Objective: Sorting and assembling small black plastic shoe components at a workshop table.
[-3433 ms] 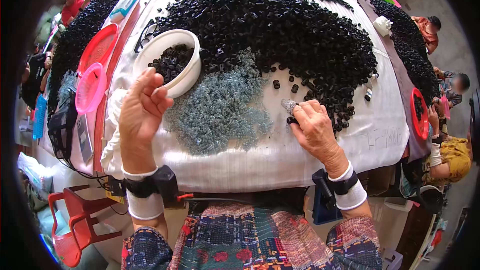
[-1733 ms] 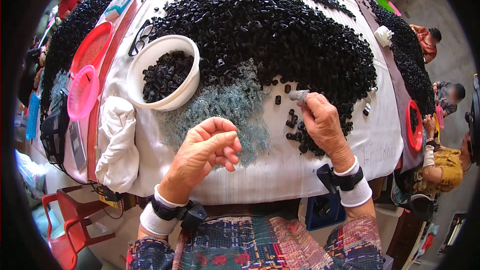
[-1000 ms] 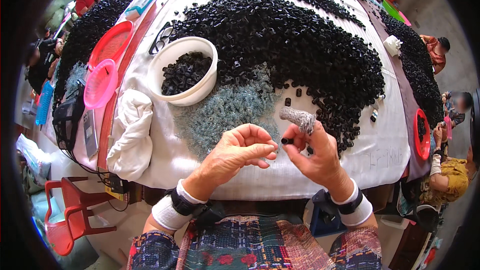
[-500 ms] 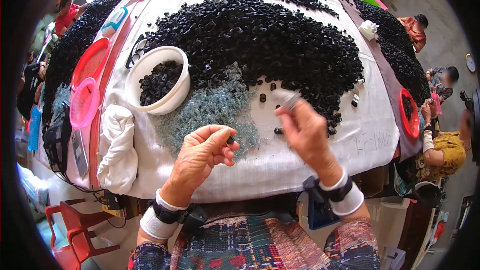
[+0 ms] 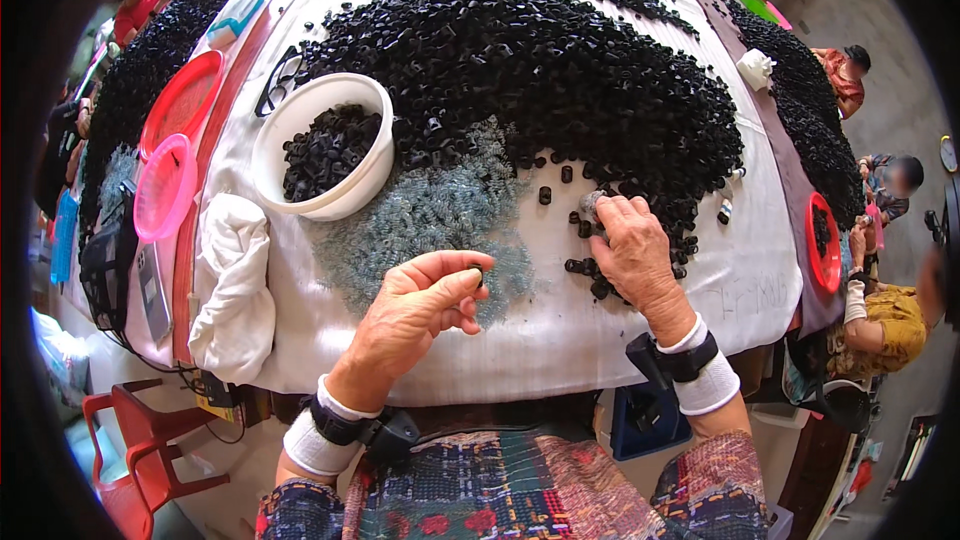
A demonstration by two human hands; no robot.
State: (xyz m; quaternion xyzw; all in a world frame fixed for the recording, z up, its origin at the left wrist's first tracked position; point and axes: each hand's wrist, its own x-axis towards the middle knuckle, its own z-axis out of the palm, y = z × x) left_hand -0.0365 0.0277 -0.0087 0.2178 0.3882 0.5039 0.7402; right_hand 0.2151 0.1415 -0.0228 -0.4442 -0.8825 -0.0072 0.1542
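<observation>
Your left hand (image 5: 420,308), apart from your right hand (image 5: 640,252), pinches a small dark piece (image 5: 477,273) over the pale coils (image 5: 430,222), ideally lightly and steadily, while the right, its grip hidden from view, sits at loose black pieces (image 5: 577,266) best separated one at a time.

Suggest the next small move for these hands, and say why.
Probably the right hand should pinch up one of the loose black pieces: its fingertips are down among them, while the left hand holds a small black piece between thumb and finger, away from the pile.
</observation>
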